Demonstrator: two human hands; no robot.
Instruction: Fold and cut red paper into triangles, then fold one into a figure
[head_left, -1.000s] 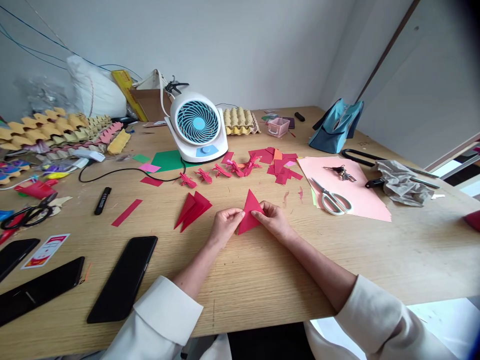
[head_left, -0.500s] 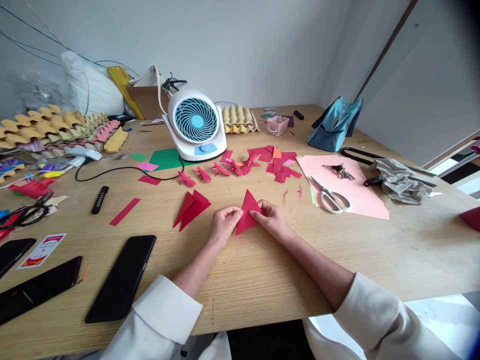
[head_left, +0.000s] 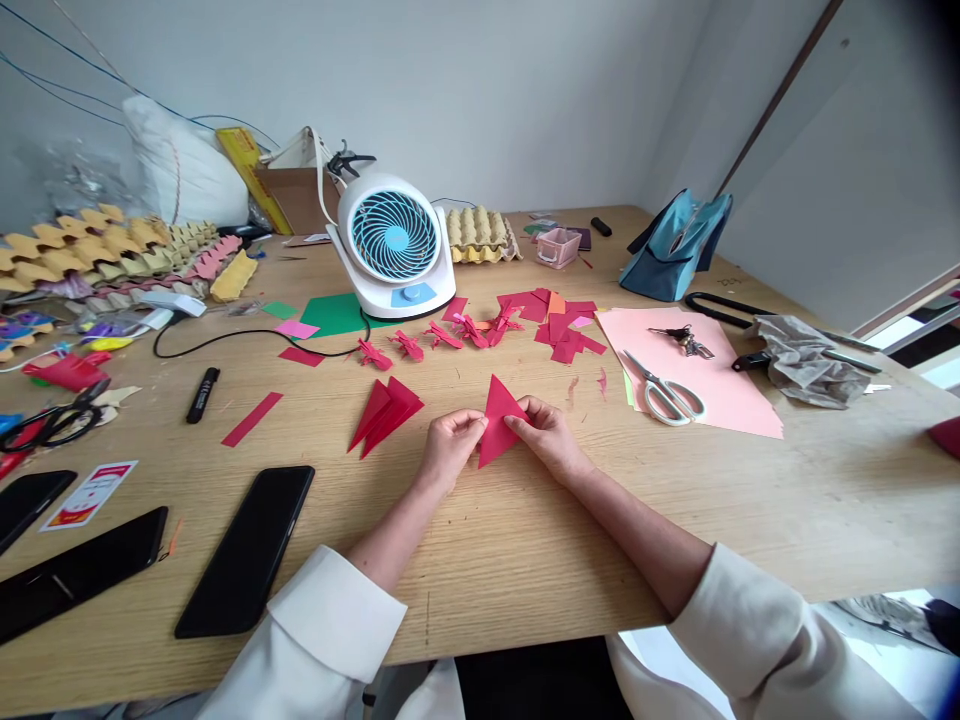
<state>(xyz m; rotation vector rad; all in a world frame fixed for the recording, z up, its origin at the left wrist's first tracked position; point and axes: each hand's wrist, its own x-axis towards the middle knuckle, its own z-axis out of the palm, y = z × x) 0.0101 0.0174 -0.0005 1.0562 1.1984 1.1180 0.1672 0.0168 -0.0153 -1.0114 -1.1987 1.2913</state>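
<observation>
A red paper triangle (head_left: 498, 424) is held between my two hands, one point upward. My left hand (head_left: 454, 446) pinches its left edge with thumb and fingertips. On its right side my right hand (head_left: 549, 436) grips it, thumb lying on the front face and fingers behind. Left of my hands lie several folded red triangles (head_left: 384, 412), fanned over each other. Behind them stands a row of small folded red paper figures (head_left: 409, 347). Loose red paper pieces (head_left: 562, 330) are scattered to the right of that row.
A white fan (head_left: 397, 245) stands at the back. Scissors (head_left: 667, 392) and keys (head_left: 686, 341) lie on pink paper (head_left: 739, 400) at the right. A black phone (head_left: 247, 550), a marker (head_left: 202, 395) and a red strip (head_left: 252, 419) are at the left.
The red triangle has turned slightly in my fingers, its lower tip shifting a little to the right. Both hands keep their hold. The whole view has shifted slightly.
</observation>
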